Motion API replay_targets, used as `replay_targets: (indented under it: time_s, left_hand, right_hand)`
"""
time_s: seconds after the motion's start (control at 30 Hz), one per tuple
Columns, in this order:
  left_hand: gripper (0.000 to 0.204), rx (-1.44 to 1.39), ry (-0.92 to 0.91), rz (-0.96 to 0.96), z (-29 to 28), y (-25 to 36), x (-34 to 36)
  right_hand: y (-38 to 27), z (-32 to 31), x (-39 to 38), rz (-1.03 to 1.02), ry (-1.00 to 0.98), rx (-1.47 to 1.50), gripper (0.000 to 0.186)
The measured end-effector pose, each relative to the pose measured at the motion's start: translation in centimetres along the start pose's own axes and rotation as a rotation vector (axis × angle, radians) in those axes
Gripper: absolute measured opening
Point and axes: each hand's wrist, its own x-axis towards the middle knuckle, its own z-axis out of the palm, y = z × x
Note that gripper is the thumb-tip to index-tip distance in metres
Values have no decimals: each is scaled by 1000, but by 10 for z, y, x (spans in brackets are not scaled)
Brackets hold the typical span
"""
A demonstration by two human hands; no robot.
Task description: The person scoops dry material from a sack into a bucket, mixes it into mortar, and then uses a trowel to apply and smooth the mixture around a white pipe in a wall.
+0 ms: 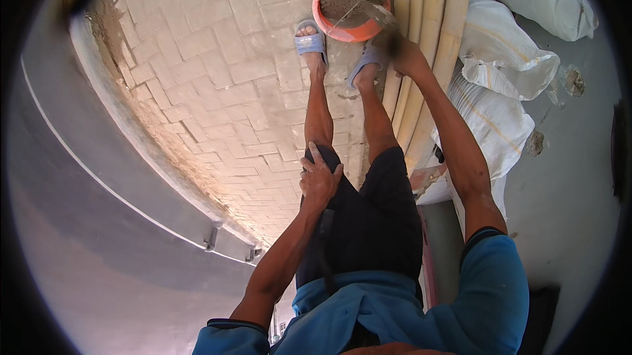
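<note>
My left hand (318, 177) rests on my left knee, fingers apart, holding nothing. At the upper right, my right hand (408, 57) grips what looks like a trowel (380, 15); a dark blur partly hides its handle. The trowel blade is at the right rim of an orange bucket (317, 0), which contains grey-brown material resembling mortar, with a thin handle across it. The bucket stands just beyond my sandalled feet (309, 43).
Long pale-yellow pipes (431, 6) lie along the right, beside white sacks (500, 52) and a red brick-like piece (428, 176). Pale pavers (224, 91) run under me, bordered at left by a curb and grey wall (99, 217). A small dark object lies beyond the bucket.
</note>
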Motion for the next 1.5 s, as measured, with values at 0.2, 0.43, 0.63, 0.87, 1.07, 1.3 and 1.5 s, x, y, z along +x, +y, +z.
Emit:
replay_targets:
  time_s: [0.2,0.43,0.63,0.87,1.07,1.3,1.5]
  left_hand:
    - [110,-36,-41,-14,-2,1,1]
    - [109,-91,-26,-11,9,3,1]
    - [108,-85,27,5,20,-1,1]
    - [107,-150,51,2,26,-2,-1]
    - [107,-98,55,-6,34,-4,3]
    - [105,-109,65,5,46,-3,6]
    - [105,-115,90,6,53,-4,4]
  right_hand:
    - [11,55,86,-267,89,-628,28]
    - [26,110,119,-294,86,-611,25]
    - [49,92,107,-307,84,-599,29]
    - [-7,12,4,-261,76,-523,31]
    - [-3,25,65,-270,163,-707,31]
    - [23,77,129,-241,102,-654,26]
    - [22,68,100,-199,54,-611,27]
